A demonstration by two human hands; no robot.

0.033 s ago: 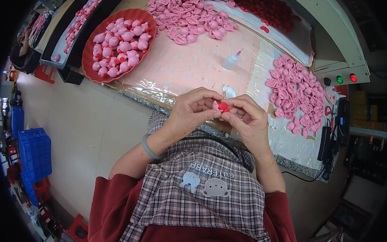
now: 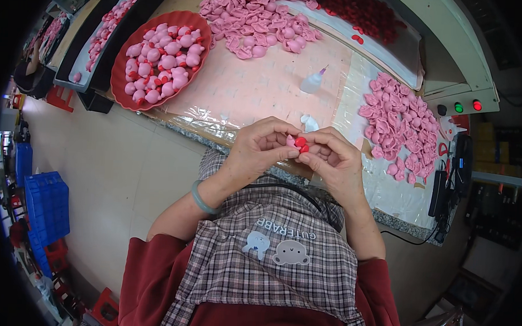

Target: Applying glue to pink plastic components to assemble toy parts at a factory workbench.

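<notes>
Between my two hands, just over the near table edge, is a small pink figure piece [image 2: 291, 140] with glossy red parts [image 2: 300, 141] on its right side. My left hand [image 2: 265, 143] pinches the pink part between thumb and fingers. My right hand [image 2: 333, 157] has thumb and fingertips closed on the red parts. Fingers cover much of the piece, so its full shape is hidden. Just beyond my fingertips lies a small white item [image 2: 310, 123]. Farther back stands a translucent squeeze bottle [image 2: 312, 82] with a thin needle tip.
At left, a red scalloped bowl [image 2: 119, 80] holds pink and red pieces. Loose pink pieces [image 2: 251, 25] are heaped at the back, with another heap [image 2: 397, 124] at right. Many small red parts [image 2: 364, 17] lie under a metal housing [image 2: 466, 55]. Blue crates [image 2: 45, 204] stand on the floor.
</notes>
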